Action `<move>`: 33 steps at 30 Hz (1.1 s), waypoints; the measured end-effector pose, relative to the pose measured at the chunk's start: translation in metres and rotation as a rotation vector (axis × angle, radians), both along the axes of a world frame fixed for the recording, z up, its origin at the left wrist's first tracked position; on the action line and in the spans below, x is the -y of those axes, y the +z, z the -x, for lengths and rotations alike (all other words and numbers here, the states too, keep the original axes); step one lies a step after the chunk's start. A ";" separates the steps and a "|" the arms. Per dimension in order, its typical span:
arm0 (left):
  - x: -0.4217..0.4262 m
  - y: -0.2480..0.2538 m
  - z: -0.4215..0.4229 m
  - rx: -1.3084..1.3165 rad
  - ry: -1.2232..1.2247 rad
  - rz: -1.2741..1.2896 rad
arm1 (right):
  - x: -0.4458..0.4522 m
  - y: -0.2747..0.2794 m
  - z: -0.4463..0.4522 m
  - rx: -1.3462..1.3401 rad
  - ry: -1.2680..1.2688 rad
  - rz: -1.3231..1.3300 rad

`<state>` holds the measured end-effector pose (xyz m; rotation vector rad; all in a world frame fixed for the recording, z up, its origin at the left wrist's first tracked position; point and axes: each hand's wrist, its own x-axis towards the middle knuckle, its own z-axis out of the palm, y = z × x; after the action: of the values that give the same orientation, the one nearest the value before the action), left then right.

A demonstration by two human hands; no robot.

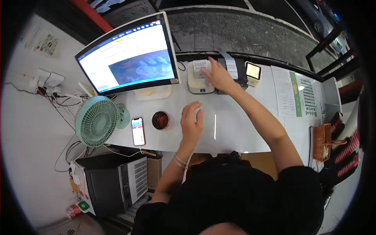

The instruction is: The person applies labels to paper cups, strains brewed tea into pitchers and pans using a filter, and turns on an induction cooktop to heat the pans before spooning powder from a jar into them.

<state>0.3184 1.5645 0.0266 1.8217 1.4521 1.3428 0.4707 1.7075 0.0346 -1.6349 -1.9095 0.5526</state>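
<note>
Paper (pixel 201 68) lies atop the white device (pixel 200 85), likely for easy reach, beside the spread right hand (pixel 220 76), the left hand (pixel 191 124) loosely curled and empty.

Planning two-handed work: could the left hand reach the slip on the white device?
Probably yes: the left hand has bare tabletop before the white device, though the right hand crowds the slip.

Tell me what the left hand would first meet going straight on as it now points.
The left hand would probably meet the front of the cream-coloured device, though the hand's height above the desk is unclear.
</note>
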 end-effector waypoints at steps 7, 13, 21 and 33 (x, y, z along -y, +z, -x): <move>-0.059 -0.053 -0.005 -0.588 -0.070 -0.029 | -0.075 0.024 0.013 -0.433 0.169 0.355; -0.071 -0.056 0.020 -0.653 -0.226 0.033 | 0.040 0.028 -0.041 0.179 0.566 0.116; 0.022 0.016 -0.073 0.550 -0.876 0.878 | 0.254 0.009 -0.062 -1.209 -0.470 0.163; 0.164 -0.054 -0.399 0.112 -1.503 0.304 | 0.448 -0.033 -0.327 -0.671 -1.284 -0.518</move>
<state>0.7173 1.4005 -0.0276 1.7936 -0.0348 0.3652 0.7975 1.2595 0.0013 -1.6243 -0.2712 0.0078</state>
